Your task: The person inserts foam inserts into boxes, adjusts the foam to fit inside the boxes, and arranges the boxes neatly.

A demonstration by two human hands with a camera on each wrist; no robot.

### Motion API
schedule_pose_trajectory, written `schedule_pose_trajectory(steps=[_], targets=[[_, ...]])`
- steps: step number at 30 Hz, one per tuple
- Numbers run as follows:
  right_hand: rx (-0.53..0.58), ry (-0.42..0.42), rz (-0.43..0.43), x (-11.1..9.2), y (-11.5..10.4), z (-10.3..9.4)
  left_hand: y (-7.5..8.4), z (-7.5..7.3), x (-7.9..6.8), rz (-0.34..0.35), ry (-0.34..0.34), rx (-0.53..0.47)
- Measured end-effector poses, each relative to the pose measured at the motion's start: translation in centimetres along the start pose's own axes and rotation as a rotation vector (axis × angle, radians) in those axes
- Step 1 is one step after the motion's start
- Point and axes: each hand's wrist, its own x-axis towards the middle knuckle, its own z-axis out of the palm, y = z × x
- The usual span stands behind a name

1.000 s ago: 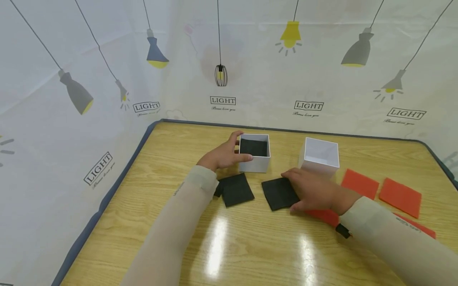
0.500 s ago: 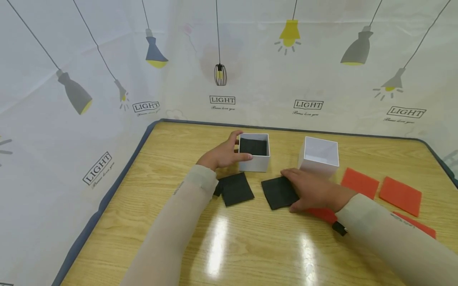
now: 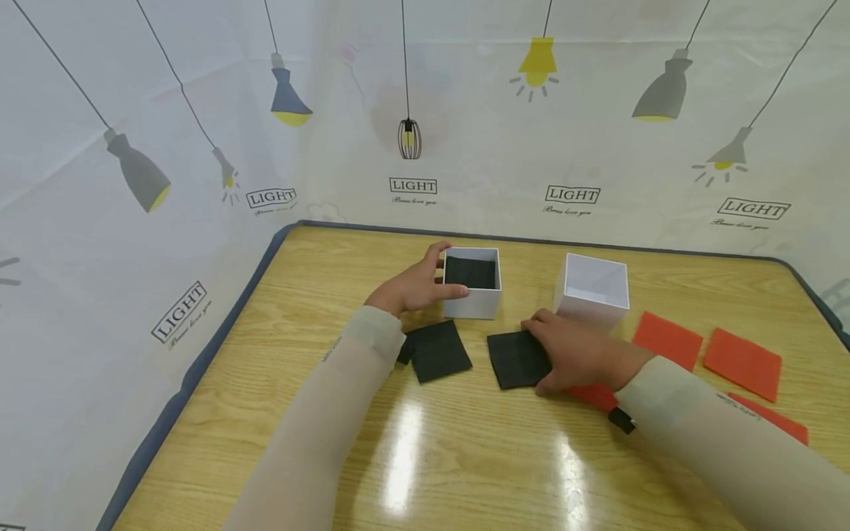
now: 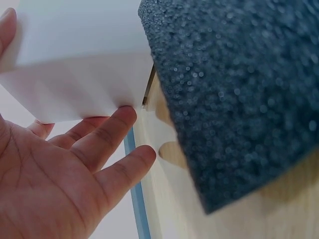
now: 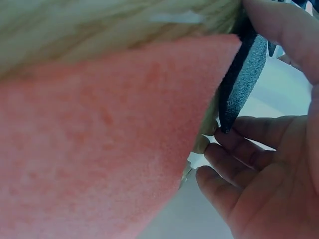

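Observation:
My left hand (image 3: 415,286) holds a white open-topped box (image 3: 479,304) at its left side, thumb across the front and fingers toward the back. Inside the box lies black foam (image 3: 470,273). My right hand (image 3: 581,355) grips a black foam square (image 3: 516,360) by its right edge, between thumb and fingertips. In the right wrist view, the black foam (image 5: 244,79) meets the thumb and fingers, and a red foam square (image 5: 109,134) fills the near left. Another black foam square (image 3: 441,354) lies below my left wrist; it looms large in the left wrist view.
A second white box (image 3: 594,284) stands behind my right hand, with no contents visible. Several red foam squares (image 3: 744,365) lie on the wooden table (image 3: 465,457) to the right, one partly under my right wrist. A printed curtain (image 3: 491,147) closes off the back and left.
My right wrist and forearm have shifted slightly left. The black foam square in that hand has turned a little. My left hand and the box have stayed put.

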Motion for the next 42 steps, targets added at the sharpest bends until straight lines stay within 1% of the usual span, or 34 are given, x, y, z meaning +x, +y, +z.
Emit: schedule_pose_trajectory(steps=[9, 12, 20, 28, 35, 42], targets=[[-0.018, -0.011, 0.018, 0.2, -0.1, -0.1, 0.0, 0.0, 0.1, 0.004, -0.002, 0.005], [-0.021, -0.005, 0.011, 0.0, -0.1, -0.1, 0.0, 0.0, 0.1, 0.006, -0.001, 0.008], [0.028, 0.059, -0.029, -0.5, 0.1, 0.3, -0.1, 0.0, 0.1, 0.009, 0.004, 0.016], [0.082, 0.109, -0.079, -0.9, 0.1, 0.1, 0.0, 0.0, -0.1, 0.000, 0.004, 0.012], [0.131, 0.162, -0.110, -1.2, -0.1, -0.4, 0.1, 0.0, -0.2, -0.011, 0.006, 0.024], [0.201, 0.211, -0.131, -1.2, -0.1, -1.4, 0.3, 0.0, -0.3, -0.020, 0.006, 0.038]])
